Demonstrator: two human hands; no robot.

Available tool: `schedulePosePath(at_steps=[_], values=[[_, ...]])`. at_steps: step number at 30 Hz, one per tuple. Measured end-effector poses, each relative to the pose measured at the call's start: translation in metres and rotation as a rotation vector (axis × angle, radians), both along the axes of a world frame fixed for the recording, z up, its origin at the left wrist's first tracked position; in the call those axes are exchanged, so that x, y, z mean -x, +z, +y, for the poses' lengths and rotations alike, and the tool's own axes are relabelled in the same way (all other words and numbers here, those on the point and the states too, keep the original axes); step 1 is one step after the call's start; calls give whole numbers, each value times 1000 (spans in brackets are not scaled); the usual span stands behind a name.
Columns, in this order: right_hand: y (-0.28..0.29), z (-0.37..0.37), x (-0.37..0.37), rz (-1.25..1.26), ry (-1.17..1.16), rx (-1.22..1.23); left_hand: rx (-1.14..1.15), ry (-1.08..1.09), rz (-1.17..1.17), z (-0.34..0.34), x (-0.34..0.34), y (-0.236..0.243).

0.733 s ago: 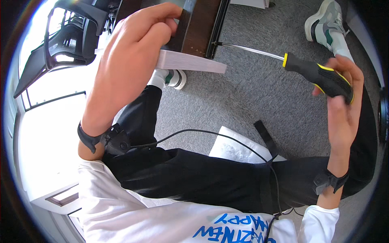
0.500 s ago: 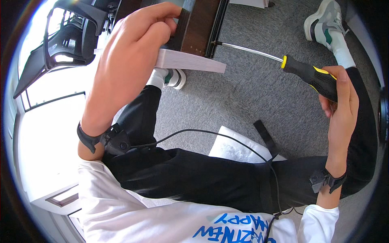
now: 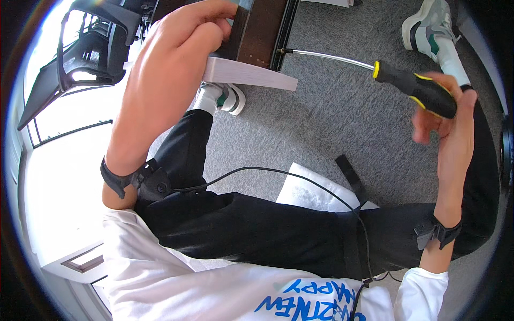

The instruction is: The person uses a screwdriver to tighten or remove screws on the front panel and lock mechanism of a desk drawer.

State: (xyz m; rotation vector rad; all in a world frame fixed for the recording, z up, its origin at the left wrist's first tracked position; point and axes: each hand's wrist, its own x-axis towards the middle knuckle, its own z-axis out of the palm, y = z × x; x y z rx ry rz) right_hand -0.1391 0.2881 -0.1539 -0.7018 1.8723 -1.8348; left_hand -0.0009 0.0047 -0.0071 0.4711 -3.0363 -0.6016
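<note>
My left hand [image 3: 176, 48] presses down on the top of a wooden furniture piece [image 3: 251, 72], fingers curled over its pale edge and dark brown panel. My right hand [image 3: 447, 115] grips the black and yellow handle of a long screwdriver [image 3: 412, 88]. Its metal shaft runs left and its tip meets the dark frame at the panel's edge [image 3: 282, 51]. Both wrists carry black straps with a cable running between them.
I sit with black trousers over grey carpet [image 3: 321, 128]. A white cushion or bag [image 3: 316, 195] and a black strap [image 3: 350, 176] lie by my leg. A black chair [image 3: 91, 48] stands at the left, and a white and green shoe [image 3: 428, 27] sits top right.
My right hand has shifted its grip on the screwdriver handle, the fingers turning around it. The left hand and the wooden piece have stayed where they were.
</note>
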Motion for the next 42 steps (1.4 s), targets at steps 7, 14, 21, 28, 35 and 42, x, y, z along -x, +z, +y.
schedulePosePath(at_steps=[7,14,21,28,35,42], values=[[1,-1,13,353,-53,-200,-8,0,-16,1,0,0],[-12,-10,10,176,12,148,-41,10,-25,-4,-2,-4],[6,-1,10,-33,-53,-351,-34,-4,-22,-2,1,1],[-8,1,16,246,2,-83,-38,-24,-18,-3,-2,-2],[-5,-4,12,-187,-8,138,-40,-17,-27,-4,1,0],[11,2,3,245,-71,-342,-23,-10,-28,-4,0,-1]])
